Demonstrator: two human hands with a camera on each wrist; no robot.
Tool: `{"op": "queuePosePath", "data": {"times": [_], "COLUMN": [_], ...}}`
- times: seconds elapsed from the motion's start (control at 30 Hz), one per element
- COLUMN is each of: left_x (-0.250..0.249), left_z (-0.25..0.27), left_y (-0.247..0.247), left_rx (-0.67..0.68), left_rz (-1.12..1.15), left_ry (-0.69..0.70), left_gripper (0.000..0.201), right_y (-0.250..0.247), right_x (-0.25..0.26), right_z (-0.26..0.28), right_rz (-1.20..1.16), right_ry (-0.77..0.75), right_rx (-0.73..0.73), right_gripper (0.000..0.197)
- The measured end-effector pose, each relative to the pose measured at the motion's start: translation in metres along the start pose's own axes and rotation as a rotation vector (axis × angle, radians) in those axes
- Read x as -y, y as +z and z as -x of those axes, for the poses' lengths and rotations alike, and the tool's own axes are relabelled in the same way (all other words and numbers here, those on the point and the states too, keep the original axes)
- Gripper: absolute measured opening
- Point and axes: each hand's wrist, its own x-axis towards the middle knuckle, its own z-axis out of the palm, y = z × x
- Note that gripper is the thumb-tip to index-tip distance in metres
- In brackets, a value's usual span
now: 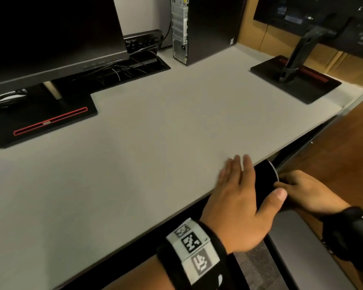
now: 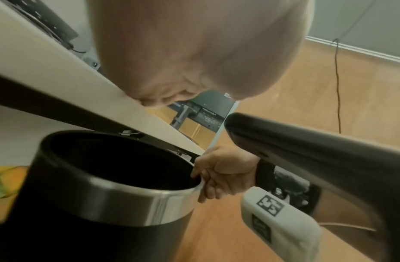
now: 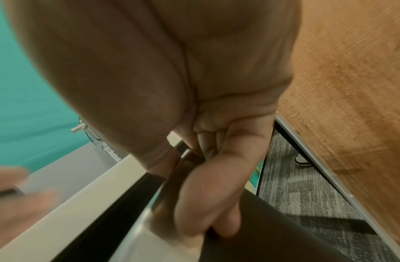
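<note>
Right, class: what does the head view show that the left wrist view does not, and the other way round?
Head view only: the left hand with fingers straight on the desk, a monitor and a computer tower. Left wrist view only: the dark open inside of the waste bin, with fingers curled over its rim. Both: the right hand gripping the bin at the desk edge.

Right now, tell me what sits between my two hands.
The black bin, mouth open: the left hand lies flat at the desk edge, the right hand pinches the silver rim. The head view shows it.
</note>
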Motion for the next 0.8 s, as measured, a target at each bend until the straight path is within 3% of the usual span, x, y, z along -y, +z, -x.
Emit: {"op": "queuePosePath", "data": {"times": [0.03, 0.1, 0.17, 0.23, 0.33, 0.43, 0.5, 0.6, 0.67, 0.8], "left_x": [-0.002, 0.003, 0.006, 0.003, -0.008, 0.001, 0.007, 0.009, 0.011, 0.019], "left_z": [-0.005, -0.009, -0.006, -0.004, -0.005, -0.011, -0.013, -0.009, -0.001, 0.026], "left_y": [-0.001, 0.0, 0.005, 0.006, -0.001, 0.002, 0.007, 0.005, -0.004, -0.039], "left_rx": [-0.036, -0.108, -0.066, 0.021, 0.082, -0.04, 0.062, 0.251, 0.242, 0.173], "left_rz": [0.015, -0.072, -0.223, -0.188, 0.07, -0.114, -0.166, 0.183, 0.271, 0.244], "left_ry": [0.014, -0.098, -0.206, -0.1, 0.109, 0.064, 0.08, 0.181, 0.202, 0.218], "left_gripper": [0.09, 0.088, 0.092, 0.093, 0.086, 0.091, 0.095, 0.088, 0.081, 0.057], "right_y": [0.0, -0.002, -0.003, -0.004, -0.006, -0.004, -0.004, -0.004, -0.003, 0.0], "right_x": [0.0, 0.001, 0.001, 0.003, 0.007, 0.005, 0.005, 0.006, 0.006, -0.002], "right_z": [-0.001, 0.001, 0.002, 0.002, 0.0, -0.002, -0.003, -0.006, -0.006, -0.013], "right_rz": [-0.007, 0.001, 0.032, 0.033, 0.023, 0.073, 0.088, 0.095, 0.079, -0.049], "right_ry": [-0.003, 0.009, 0.017, 0.013, -0.008, -0.023, -0.019, 0.0, 0.023, 0.102], "right_rx": [0.004, -0.019, -0.056, -0.067, -0.048, -0.064, -0.072, -0.066, -0.071, -0.06], "right_gripper": [0.033, 0.033, 0.034, 0.034, 0.036, 0.036, 0.037, 0.043, 0.044, 0.033]}}
